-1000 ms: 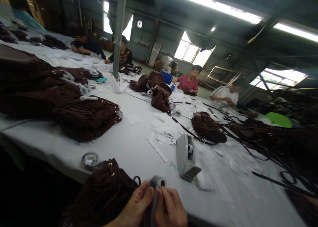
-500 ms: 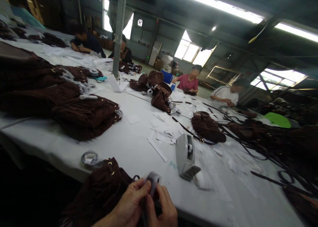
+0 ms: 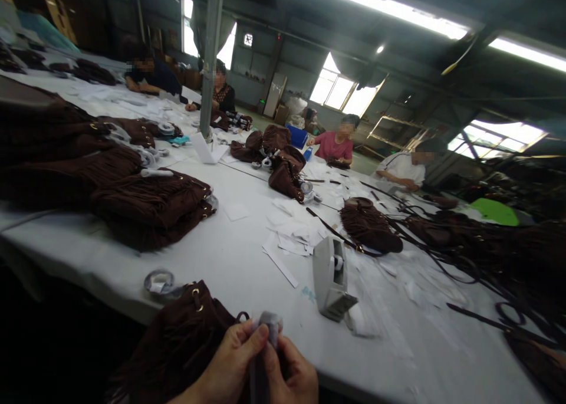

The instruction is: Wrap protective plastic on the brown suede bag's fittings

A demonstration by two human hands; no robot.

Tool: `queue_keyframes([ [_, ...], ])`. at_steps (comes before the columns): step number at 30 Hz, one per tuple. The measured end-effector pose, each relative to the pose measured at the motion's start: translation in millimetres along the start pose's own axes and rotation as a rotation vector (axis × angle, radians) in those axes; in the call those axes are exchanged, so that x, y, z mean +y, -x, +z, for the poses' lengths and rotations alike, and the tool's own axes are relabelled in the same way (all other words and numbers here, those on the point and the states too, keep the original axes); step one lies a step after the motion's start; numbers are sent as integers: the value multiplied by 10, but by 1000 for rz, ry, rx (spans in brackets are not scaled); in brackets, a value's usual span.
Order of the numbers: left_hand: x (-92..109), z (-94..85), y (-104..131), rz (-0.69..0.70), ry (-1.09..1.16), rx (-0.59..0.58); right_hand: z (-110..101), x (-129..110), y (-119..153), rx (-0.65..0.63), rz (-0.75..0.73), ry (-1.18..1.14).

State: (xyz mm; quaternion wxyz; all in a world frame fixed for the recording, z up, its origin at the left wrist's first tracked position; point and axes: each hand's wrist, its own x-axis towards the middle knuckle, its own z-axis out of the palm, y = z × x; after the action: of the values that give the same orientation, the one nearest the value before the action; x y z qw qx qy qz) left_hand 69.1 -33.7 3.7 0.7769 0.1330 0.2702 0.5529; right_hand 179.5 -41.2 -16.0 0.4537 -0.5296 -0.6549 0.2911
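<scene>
Here's the grey band with a cloudy, translucent wrapping (image 3: 269,322), held up over the table's near edge, bent over at the top and hanging down between the hands. The left hand (image 3: 232,354) has it in a narrow pinch, thumb against fingers; the right hand (image 3: 292,368) is closed on it too, fingers curled, just beside the left. Just left of them slumps a dark brown fringed bag with gold-coloured eyelets (image 3: 181,339), and by its top lies a wrapped, coiled ring (image 3: 160,282). Ahead on the white-covered table (image 3: 239,262) stands a grey tape dispenser (image 3: 329,277), loose white paper scraps (image 3: 292,239) beyond it. Stacked brown bags (image 3: 150,206) fill the left; farther back, a person in a pink top (image 3: 333,147) sits at the table.
</scene>
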Motion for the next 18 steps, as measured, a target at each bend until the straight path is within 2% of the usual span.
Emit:
queue_keyframes([
  [2,29,-12,-8,-2,39,31,0,16,4,-25,-57,50],
  [5,91,-29,-26,-37,96,51,-46,38,-32,-43,-280,198],
  [9,197,-20,-17,-153,93,-51,-228,-46,-189,-107,-671,319],
  [11,233,0,-6,-210,94,-77,-310,-113,-261,-85,-765,433],
  [13,237,25,1,-238,91,-78,-336,-149,-280,-27,-765,490],
  [15,208,45,5,-209,60,-76,-296,-137,-234,36,-681,437],
  [18,121,44,18,-83,-26,-99,-169,-65,-104,67,-352,233],
])
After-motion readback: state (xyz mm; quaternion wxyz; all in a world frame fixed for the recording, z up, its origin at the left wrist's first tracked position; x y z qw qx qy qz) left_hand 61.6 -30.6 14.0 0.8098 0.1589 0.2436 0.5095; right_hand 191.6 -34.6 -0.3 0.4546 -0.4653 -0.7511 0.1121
